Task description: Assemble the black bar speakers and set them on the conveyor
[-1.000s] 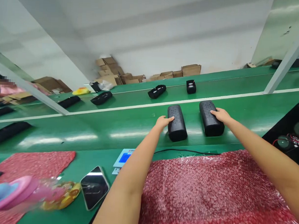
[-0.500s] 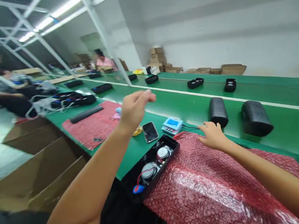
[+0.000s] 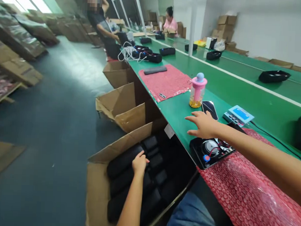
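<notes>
Left hand point(image 3: 139, 162) rests on a black speaker shell point(image 3: 125, 160) in the carton point(image 3: 98, 187), grip not yet closed; right hand point(image 3: 202, 124) hovers open, empty, above the speaker tray point(image 3: 200, 157)

Matt black speaker shells point(image 3: 125, 161) in brown cardboard box point(image 3: 96, 187); glossy red bubble wrap point(image 3: 246, 198), smooth green benchtop point(image 3: 177, 109).

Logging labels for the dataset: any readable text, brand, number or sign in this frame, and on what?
None can be read.
Blue-screened device on the green bench: display and key markings too small and blurred.
White tag on the bench edge: shows no legible print.
Phone: screen dark, nothing shown.
Cardboard boxes by the wall: no readable print.
Black shells in the carton under the left hand: no marking visible.
</notes>
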Demonstrator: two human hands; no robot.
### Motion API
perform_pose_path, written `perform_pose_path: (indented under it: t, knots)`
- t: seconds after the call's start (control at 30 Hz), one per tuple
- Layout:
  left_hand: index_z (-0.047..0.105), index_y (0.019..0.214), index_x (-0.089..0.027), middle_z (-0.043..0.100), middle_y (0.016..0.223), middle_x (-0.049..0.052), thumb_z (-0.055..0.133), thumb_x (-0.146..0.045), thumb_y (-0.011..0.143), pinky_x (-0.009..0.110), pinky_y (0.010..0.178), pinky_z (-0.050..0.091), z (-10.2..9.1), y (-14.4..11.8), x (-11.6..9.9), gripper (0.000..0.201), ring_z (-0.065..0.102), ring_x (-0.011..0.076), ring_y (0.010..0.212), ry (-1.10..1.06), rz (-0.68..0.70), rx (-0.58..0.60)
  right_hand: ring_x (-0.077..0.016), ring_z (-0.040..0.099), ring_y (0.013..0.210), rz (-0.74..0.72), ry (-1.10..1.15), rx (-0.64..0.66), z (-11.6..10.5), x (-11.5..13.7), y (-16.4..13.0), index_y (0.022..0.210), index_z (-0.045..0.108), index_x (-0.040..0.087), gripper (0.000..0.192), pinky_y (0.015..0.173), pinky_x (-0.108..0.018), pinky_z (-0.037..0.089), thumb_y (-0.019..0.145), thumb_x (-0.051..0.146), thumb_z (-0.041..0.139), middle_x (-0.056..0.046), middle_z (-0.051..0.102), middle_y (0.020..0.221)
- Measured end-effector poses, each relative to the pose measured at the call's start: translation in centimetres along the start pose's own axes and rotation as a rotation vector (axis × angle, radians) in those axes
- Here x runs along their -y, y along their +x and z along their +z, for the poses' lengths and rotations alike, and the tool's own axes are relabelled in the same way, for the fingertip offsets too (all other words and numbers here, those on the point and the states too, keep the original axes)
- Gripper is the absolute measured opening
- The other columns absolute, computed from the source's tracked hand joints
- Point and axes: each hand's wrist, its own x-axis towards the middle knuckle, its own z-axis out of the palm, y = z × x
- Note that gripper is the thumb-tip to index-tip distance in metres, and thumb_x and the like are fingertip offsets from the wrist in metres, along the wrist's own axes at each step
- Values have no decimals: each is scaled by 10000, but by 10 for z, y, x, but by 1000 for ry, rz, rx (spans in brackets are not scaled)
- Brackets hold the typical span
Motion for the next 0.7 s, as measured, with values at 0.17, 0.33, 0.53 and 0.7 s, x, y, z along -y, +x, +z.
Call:
perform_pose_path:
  t: [0.17,0.33,0.53,0.7]
  knots:
    - [590,1096,-164,577,1211,90,567,-351,866,473,942,449,61,17,29,297,553,232,1099,226,93,151,-489,107,1351,38,-47,303,33,18,60,1476,188,263,1149,994,-698,187,548,540,805,-227,136,1514]
    - [437,1319,-203,323,1473,108,578,-350,852,596,1075,249,97,67,6,509,308,324,1336,470,277,193,-505,60,1343,66,-50,396,51,13,77,1485,121,242,1303,1034,-601,253,447,436,884,-243,2,1523]
    - [363,1377,-202,224,1521,119,562,-433,843,639,1099,63,119,135,-20,615,131,360,1399,742,353,317,-502,42,1343,85,-53,405,47,17,78,1481,159,250,1313,1069,-583,197,415,432,904,-252,23,1518]
    - [449,1294,-174,460,1344,134,538,-498,825,548,1033,277,119,150,-21,577,428,311,1229,883,392,412,-503,50,1342,74,-9,375,46,16,80,1479,177,248,1332,1074,-593,174,385,452,909,-259,39,1511]
